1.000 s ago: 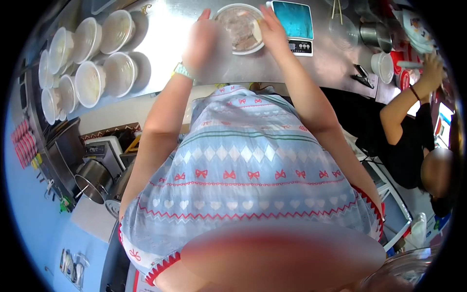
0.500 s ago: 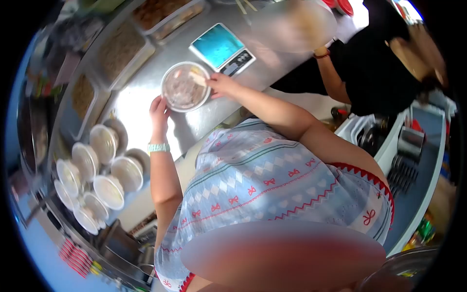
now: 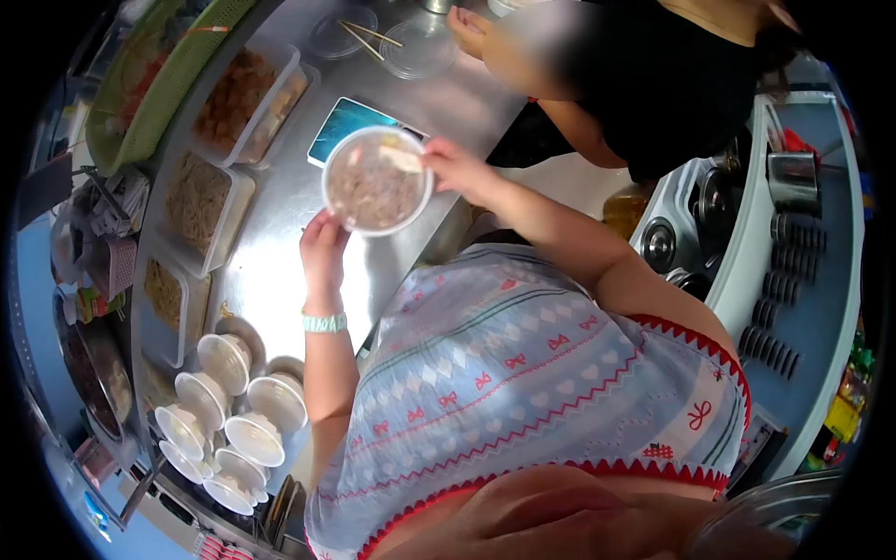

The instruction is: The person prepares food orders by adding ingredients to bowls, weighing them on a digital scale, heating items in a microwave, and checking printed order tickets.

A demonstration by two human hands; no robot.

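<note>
Between my two hands I hold a round white plastic bowl (image 3: 373,187) with brownish, shredded-looking food and a pale piece at its right side. My left hand (image 3: 324,245) grips the lower left rim. The upper right rim is in the fingers of my right hand (image 3: 457,168). Whether a clear lid covers the bowl cannot be made out. Just behind it, partly hidden by the bowl, a kitchen scale (image 3: 347,123) with a blue platform lies on the steel counter (image 3: 280,280).
Several filled white bowls (image 3: 257,439) cluster at the lower left. Tubs of orange-brown chunks (image 3: 238,98), shredded food (image 3: 191,201) and yellowish food (image 3: 163,289) line the left. Chopsticks (image 3: 364,42) rest near clear lids (image 3: 418,49). A co-worker in black (image 3: 663,84) stands at right.
The bowl, still in both hands, now overlaps the scale and looks closer to me. The whole view has shifted. The co-worker's hand is now farther up, near the counter's far side.
</note>
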